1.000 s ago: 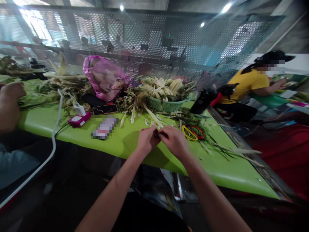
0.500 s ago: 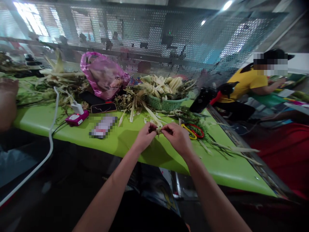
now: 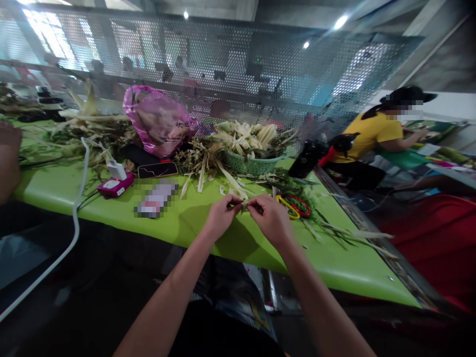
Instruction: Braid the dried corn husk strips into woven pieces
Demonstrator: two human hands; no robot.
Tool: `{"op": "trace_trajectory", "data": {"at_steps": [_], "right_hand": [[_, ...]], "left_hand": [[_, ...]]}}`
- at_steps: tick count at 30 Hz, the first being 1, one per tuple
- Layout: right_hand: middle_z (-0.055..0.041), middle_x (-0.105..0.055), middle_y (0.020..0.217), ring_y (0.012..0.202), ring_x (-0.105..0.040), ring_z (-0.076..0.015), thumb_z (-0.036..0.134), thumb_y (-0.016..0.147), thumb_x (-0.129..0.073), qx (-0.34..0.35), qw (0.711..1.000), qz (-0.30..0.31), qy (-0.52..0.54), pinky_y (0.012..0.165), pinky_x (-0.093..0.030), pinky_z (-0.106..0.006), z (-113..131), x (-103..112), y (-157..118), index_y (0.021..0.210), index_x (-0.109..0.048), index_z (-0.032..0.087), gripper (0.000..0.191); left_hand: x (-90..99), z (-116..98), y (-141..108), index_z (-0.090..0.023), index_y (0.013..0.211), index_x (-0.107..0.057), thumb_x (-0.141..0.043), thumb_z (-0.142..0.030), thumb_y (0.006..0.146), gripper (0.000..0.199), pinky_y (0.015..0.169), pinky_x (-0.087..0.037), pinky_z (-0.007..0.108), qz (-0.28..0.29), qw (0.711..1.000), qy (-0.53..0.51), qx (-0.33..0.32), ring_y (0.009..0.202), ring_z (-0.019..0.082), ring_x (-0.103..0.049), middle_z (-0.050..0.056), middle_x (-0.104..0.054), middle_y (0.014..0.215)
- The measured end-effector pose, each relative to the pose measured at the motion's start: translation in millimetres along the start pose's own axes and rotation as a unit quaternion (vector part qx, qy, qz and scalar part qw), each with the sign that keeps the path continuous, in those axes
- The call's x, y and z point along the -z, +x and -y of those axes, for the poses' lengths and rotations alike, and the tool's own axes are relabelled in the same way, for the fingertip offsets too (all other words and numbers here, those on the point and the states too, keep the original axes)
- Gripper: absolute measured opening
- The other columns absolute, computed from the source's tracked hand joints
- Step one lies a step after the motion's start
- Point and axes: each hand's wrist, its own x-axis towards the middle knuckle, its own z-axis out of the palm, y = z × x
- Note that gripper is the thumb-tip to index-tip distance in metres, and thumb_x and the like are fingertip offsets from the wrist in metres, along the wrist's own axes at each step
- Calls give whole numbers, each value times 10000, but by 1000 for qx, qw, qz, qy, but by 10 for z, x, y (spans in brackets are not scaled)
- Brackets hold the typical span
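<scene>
Over the front part of the green table [image 3: 163, 230], both hands meet fingertip to fingertip. My left hand [image 3: 222, 215] pinches one side of a small pale plant piece [image 3: 243, 207], and my right hand [image 3: 270, 218] pinches its other side. The piece is mostly hidden by the fingers. Beyond the hands, a green basket [image 3: 253, 166] holds pale husk-like strips [image 3: 247, 136]. Scissors with red and yellow handles [image 3: 305, 207] lie among green scraps just right of my right hand.
A pink plastic bag [image 3: 159, 121], a dark phone [image 3: 158, 170], a magenta power block [image 3: 116, 186] and a white cable [image 3: 77, 223] are on the left. At right are a black object [image 3: 307, 158] and a person in yellow [image 3: 372, 131]. Another person's arm [image 3: 9, 158] shows at far left.
The view has shifted slightly, so the table items appear lower and a little further left. Both hands remain together, and less of the pale piece shows between the fingertips.
</scene>
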Motion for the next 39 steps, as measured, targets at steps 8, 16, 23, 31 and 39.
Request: {"op": "trace_trajectory", "data": {"at_steps": [8,16,23,31,39], "right_hand": [[-53,-619,811,763,-579,-200,227,849,-532,1,998,-25,53,687,-427,-300,-111,-125,-37,821,-637,193,114],[-50,-611,791,749,-568,-200,228,851,-548,-1,997,-24,74,675,-419,-300,-123,-189,-52,812,-630,197,97],[-54,-618,807,757,-571,-205,249,856,-540,-11,995,-34,90,688,-426,-312,-181,-218,-90,814,-631,196,114],[-60,-623,833,781,-581,-201,258,863,-537,-19,992,-49,111,714,-446,-313,-195,-246,-86,841,-629,187,117],[-58,-632,817,746,-592,-197,228,811,-569,-23,992,-42,118,691,-464,-315,-227,-260,-105,827,-637,188,80]], "left_hand": [[5,9,13,-163,884,-651,-584,-232,774,146,758,-465,269,-10,1000,19,12,794,152,-617,44,-685,852],[21,-24,5,-162,861,-655,-567,-234,784,137,719,-458,262,-27,998,44,33,742,147,-608,36,-683,816],[8,-4,6,-171,850,-662,-578,-199,771,119,746,-469,264,-14,998,58,21,781,152,-620,35,-686,833],[-3,27,16,-159,849,-666,-594,-184,761,116,777,-483,281,-12,998,62,16,813,163,-628,52,-692,862],[10,18,7,-174,864,-674,-582,-183,762,138,784,-477,268,-19,997,72,30,827,159,-630,43,-694,873]]}}
